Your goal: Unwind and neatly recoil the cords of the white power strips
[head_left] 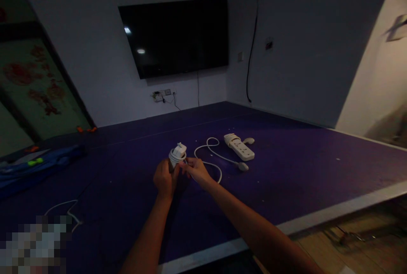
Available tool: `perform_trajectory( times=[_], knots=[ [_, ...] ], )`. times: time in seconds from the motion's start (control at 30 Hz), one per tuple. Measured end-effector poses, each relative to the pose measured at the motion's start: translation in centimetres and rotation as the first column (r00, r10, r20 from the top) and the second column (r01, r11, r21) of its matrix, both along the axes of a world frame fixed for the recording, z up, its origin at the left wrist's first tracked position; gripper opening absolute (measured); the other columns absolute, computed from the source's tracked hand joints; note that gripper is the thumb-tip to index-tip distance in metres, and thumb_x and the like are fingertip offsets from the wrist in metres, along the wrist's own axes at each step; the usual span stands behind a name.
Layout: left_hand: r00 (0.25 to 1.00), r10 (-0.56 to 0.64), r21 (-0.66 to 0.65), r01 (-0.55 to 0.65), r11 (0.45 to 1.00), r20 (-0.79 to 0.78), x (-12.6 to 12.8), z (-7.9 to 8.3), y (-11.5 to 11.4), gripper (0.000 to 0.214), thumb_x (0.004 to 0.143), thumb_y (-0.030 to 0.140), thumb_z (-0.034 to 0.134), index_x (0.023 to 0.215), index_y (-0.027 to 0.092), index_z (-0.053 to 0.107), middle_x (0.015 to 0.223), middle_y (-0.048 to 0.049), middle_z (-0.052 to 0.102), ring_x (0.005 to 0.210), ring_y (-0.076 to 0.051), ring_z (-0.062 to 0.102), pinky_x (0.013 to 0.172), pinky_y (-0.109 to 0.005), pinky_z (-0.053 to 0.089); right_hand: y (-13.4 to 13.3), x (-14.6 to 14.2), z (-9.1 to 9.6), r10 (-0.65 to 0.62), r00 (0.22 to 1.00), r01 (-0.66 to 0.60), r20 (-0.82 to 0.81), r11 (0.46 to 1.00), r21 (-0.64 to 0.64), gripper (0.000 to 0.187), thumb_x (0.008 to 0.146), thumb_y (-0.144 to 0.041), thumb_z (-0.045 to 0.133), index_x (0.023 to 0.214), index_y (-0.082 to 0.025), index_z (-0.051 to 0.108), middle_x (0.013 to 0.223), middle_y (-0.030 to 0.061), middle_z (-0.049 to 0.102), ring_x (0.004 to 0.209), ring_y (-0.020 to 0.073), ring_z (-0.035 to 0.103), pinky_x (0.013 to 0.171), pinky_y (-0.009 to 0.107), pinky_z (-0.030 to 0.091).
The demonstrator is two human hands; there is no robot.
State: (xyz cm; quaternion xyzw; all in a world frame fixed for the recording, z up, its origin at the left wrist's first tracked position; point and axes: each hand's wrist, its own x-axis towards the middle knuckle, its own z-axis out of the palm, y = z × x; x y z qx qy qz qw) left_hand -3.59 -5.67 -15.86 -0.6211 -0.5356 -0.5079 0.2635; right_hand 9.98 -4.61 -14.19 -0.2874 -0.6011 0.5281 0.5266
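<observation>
My left hand is wrapped round a white power strip, held upright above the purple surface, with turns of white cord wound about it. At its right side my right hand pinches the cord close to the wound turns. From there the loose length curls over the surface and ends in a white plug. Beyond the plug lies a second white power strip, its cord wrapped round its far end and its own plug beside it. My left fingers hide the lower part of the held strip.
The purple surface has a pale front edge. Blue cloth lies at the left, and a thin white cable nearer me. A television hangs on the back wall above wall sockets. A black cable hangs at the corner.
</observation>
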Motion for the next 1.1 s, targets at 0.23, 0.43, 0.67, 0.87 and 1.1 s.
perform_trajectory(
  times=[0.23, 0.43, 0.67, 0.87, 1.1],
  knots=[
    [0.979, -0.074, 0.081, 0.090, 0.993, -0.191, -0.1, -0.2, 0.1, 0.041, 0.086, 0.048, 0.043, 0.102, 0.014, 0.058, 0.089, -0.0138, 0.066, 0.087, -0.023, 0.062, 0.073, -0.031, 0.046, -0.6, -0.5, 0.5, -0.124, 0.992, 0.123, -0.015, 0.990, -0.068, 0.046, 0.055, -0.057, 0.072, 0.064, -0.014, 0.059, 0.047, -0.0036, 0.051, 0.038, 0.0052, 0.038, 0.037, 0.019, 0.026],
    [0.977, -0.159, 0.021, 0.164, 0.986, -0.142, 0.5, 0.3, 0.0, 0.037, 0.083, 0.043, 0.051, 0.104, 0.014, 0.058, 0.094, -0.0135, 0.066, 0.090, -0.023, 0.061, 0.078, -0.033, 0.047, -0.3, -0.1, 0.6, -0.170, 0.984, 0.169, -0.043, 0.985, -0.043, 0.049, 0.058, -0.059, 0.069, 0.072, -0.013, 0.062, 0.050, -0.0036, 0.050, 0.042, 0.0064, 0.039, 0.039, 0.019, 0.027],
    [0.894, -0.405, -0.156, 0.435, 0.887, 0.192, 0.8, 0.2, 0.3, 0.055, 0.078, 0.054, 0.052, 0.116, 0.014, 0.053, 0.112, -0.0161, 0.060, 0.107, -0.027, 0.056, 0.091, -0.041, 0.042, 0.6, 0.6, 0.2, -0.082, 0.993, 0.082, -0.088, 0.997, 0.004, 0.048, 0.060, -0.057, 0.069, 0.079, -0.013, 0.062, 0.057, -0.0023, 0.054, 0.044, 0.0060, 0.040, 0.040, 0.019, 0.029],
    [0.559, -0.486, -0.035, 0.680, 0.733, 0.672, 1.3, 0.9, 0.6, 0.058, 0.079, 0.062, 0.042, 0.108, 0.015, 0.057, 0.107, -0.0128, 0.064, 0.098, -0.023, 0.060, 0.084, -0.035, 0.045, 1.0, 0.7, -0.3, -0.001, 0.997, 0.003, -0.082, 1.000, 0.021, 0.047, 0.061, -0.056, 0.070, 0.079, -0.014, 0.061, 0.056, -0.0033, 0.051, 0.046, 0.0064, 0.041, 0.040, 0.018, 0.029],
    [0.400, -0.373, -0.073, 0.757, 0.649, 0.837, 1.4, 1.6, 0.8, 0.066, 0.064, 0.076, 0.047, 0.071, 0.012, 0.064, 0.067, -0.0063, 0.063, 0.062, -0.018, 0.056, 0.061, -0.030, 0.044, 1.3, 0.6, -0.6, 0.091, 0.993, -0.089, -0.077, 0.995, 0.036, 0.045, 0.063, -0.055, 0.069, 0.077, -0.013, 0.061, 0.053, -0.0042, 0.051, 0.043, 0.0050, 0.040, 0.039, 0.018, 0.028]
  ],
)
